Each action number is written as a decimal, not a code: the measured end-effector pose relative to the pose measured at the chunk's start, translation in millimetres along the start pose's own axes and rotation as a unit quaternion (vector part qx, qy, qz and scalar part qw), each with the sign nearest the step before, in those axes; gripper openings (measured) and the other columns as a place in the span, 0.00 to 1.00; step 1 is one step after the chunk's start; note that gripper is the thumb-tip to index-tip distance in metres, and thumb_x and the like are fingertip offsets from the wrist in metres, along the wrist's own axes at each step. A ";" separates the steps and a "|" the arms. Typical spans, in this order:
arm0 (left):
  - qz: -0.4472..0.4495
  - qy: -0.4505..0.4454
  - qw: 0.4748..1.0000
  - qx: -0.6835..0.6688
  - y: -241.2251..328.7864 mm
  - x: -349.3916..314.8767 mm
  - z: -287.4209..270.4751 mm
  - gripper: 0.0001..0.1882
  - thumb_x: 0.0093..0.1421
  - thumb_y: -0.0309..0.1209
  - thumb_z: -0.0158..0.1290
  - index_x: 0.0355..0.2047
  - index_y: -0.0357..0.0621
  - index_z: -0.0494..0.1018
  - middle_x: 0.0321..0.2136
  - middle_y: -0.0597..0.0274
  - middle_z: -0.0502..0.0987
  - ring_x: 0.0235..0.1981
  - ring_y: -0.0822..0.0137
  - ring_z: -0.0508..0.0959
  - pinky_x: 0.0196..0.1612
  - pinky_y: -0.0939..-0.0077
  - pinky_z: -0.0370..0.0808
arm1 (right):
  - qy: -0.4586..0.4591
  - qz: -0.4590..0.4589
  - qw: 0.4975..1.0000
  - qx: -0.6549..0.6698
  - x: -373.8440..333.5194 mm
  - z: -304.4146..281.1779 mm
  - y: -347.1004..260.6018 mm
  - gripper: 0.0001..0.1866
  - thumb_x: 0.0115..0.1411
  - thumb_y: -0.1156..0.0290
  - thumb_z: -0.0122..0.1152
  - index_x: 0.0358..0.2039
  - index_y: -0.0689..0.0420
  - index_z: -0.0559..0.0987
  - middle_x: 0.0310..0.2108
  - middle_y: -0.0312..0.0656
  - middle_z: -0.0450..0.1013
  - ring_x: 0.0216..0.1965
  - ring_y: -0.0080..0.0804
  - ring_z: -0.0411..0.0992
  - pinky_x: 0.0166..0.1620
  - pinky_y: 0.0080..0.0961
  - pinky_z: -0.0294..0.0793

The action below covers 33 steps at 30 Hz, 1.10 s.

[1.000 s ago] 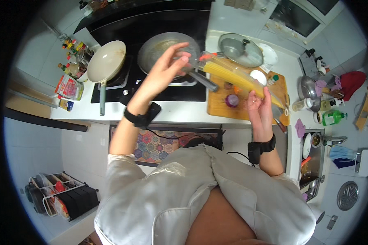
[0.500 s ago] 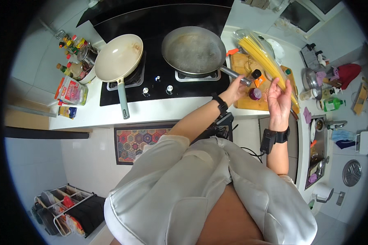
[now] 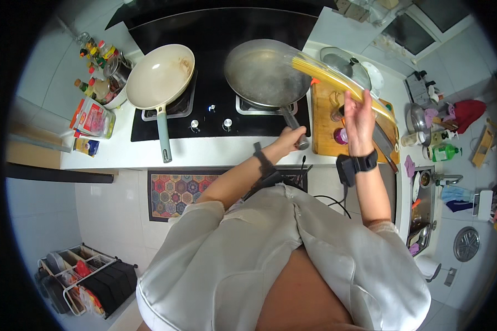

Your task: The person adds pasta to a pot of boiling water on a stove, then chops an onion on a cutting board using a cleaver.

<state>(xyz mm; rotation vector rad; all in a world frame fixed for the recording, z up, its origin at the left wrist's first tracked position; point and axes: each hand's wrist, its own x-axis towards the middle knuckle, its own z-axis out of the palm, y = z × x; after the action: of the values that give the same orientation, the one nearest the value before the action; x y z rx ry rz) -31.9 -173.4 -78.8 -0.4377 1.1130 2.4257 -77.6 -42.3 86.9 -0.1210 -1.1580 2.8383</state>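
My left hand (image 3: 289,141) is closed around the handle of a grey frying pan (image 3: 265,77) on the right burner. Cloudy liquid or steam makes the pan's inside hazy. In my right hand (image 3: 360,122) is a clear bag of spaghetti (image 3: 328,77), resting between thumb and fingers. The bag slants to the left, its far end over the pan's right rim. Below it lies a wooden cutting board (image 3: 326,140) with a knife (image 3: 382,140) and a small purple-topped jar (image 3: 340,135).
A cream pan (image 3: 161,76) with a pale green handle sits on the left burner of the black stove (image 3: 210,96). Bottles (image 3: 96,63) and food packets (image 3: 92,117) crowd the left counter. A glass lid (image 3: 345,63) lies behind the board; a sink (image 3: 422,204) is at right.
The spaghetti bag has swung left, so its end now reaches the grey pan. My left hand has turned the pan's handle toward me. My right hand has shifted left.
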 end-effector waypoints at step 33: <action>0.009 0.064 0.987 0.147 31.4 -58.4 -48.3 0.12 0.50 0.39 0.51 0.27 0.46 0.65 0.20 0.70 0.67 0.19 0.79 0.68 0.20 0.85 0.68 | -0.197 -0.133 0.885 -0.401 121.1 61.7 106.5 0.14 0.53 0.71 0.57 0.36 0.64 0.66 0.31 0.45 0.71 0.30 0.29 0.71 0.32 0.20 0.74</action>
<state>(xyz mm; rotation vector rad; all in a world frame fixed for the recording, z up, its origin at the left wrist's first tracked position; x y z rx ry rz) 7.1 -243.7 -62.8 -0.4930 1.5082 2.2242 -208.3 -149.3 50.8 0.5513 -2.1634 2.0192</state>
